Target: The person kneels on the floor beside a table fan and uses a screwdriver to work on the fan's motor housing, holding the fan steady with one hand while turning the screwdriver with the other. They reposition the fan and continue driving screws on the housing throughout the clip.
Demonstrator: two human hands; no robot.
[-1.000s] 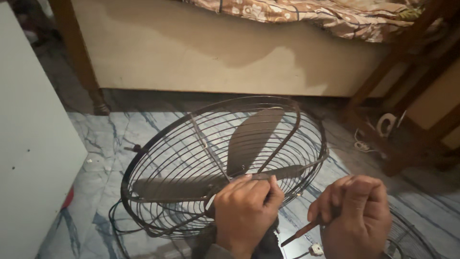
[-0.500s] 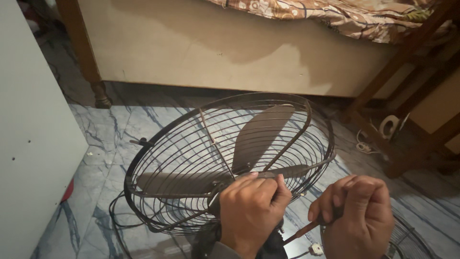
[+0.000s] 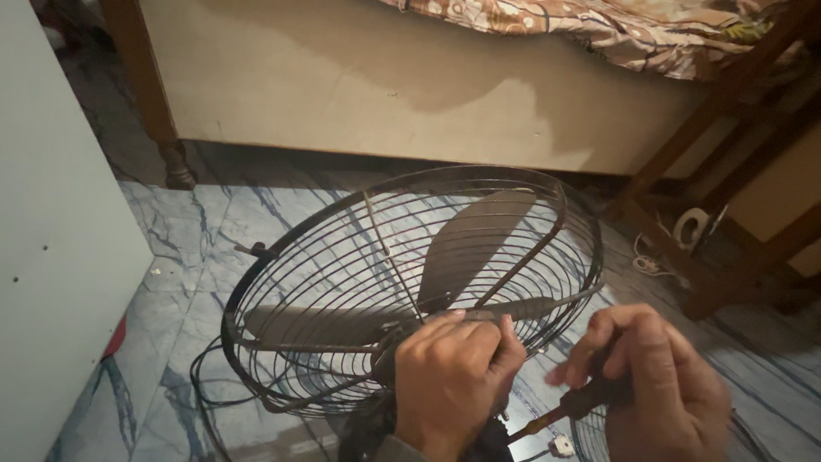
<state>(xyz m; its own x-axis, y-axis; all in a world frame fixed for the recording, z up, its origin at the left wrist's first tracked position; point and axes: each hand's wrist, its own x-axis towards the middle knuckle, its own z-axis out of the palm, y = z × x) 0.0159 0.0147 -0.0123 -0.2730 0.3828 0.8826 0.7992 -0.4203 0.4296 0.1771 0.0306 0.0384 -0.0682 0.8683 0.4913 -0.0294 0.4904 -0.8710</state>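
Observation:
A dark metal fan with a round wire cage (image 3: 359, 257) and grey blades (image 3: 470, 244) lies tilted on the marble floor. My left hand (image 3: 453, 381) is closed over the fan's hub at the middle of the cage. My right hand (image 3: 658, 385) grips a screwdriver (image 3: 547, 419) with a dark handle; its shaft points left and down toward the hub, beside my left hand. The screwdriver's tip is hidden behind my left hand.
A bed frame (image 3: 342, 94) with a patterned cover (image 3: 599, 26) stands behind the fan. A white cabinet side (image 3: 51, 257) fills the left. Wooden furniture legs (image 3: 710, 171), a white plug and cables (image 3: 684, 231) lie at the right. A black cord (image 3: 201, 385) trails under the fan.
The view has shifted slightly. My right hand's fingers have moved a little on the screwdriver; my left hand stays on the hub.

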